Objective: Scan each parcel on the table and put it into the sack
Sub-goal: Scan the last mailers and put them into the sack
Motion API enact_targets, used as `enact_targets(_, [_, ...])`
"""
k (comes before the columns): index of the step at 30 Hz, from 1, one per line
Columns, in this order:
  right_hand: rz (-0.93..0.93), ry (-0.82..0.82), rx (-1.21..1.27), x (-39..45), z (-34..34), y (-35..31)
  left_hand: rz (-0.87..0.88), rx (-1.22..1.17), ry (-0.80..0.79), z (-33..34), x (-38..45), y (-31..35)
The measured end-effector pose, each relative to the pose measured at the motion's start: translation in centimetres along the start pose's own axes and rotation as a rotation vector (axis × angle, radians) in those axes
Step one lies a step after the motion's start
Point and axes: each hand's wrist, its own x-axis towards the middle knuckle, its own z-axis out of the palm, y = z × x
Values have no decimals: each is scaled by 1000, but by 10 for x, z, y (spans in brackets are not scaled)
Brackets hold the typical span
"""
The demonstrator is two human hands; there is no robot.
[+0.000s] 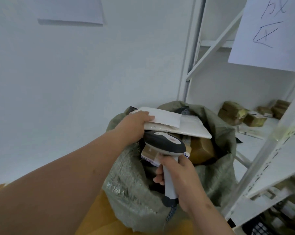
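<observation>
A grey-green woven sack [131, 187] stands open in front of me, filled with brown taped boxes [201, 150] and white mailers. My left hand [136, 122] grips a flat white parcel [167, 118] by its left end and holds it over the sack's mouth, lying across another white padded mailer [192, 127]. My right hand [180, 177] grips the handle of a grey and black barcode scanner [165, 143], whose head hangs just below the white parcel, above the sack's opening. A labelled box [150, 155] lies under the scanner head.
A white metal shelving rack [265, 150] stands close on the right, with brown taped parcels [233, 112] on its shelf and a handwritten paper sheet [269, 31] hung above. A white wall is behind the sack. A brown surface [95, 216] lies below it.
</observation>
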Motion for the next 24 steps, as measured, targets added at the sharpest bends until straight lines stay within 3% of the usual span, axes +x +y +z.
enact_targets(6, [25,-109,-11,3,-20,-1,-191,-156,313,10,-17,-16])
enact_targets(9, [32,-168,-18,1,-14,6,-294,-158,390,9,-46,-32])
enact_targets(17, [44,-328,-140,-14,47,36,-546,-119,412,11,-151,-97])
enact_targets(24, [47,-423,-303,-44,140,65,-800,-132,325,2,-258,-184])
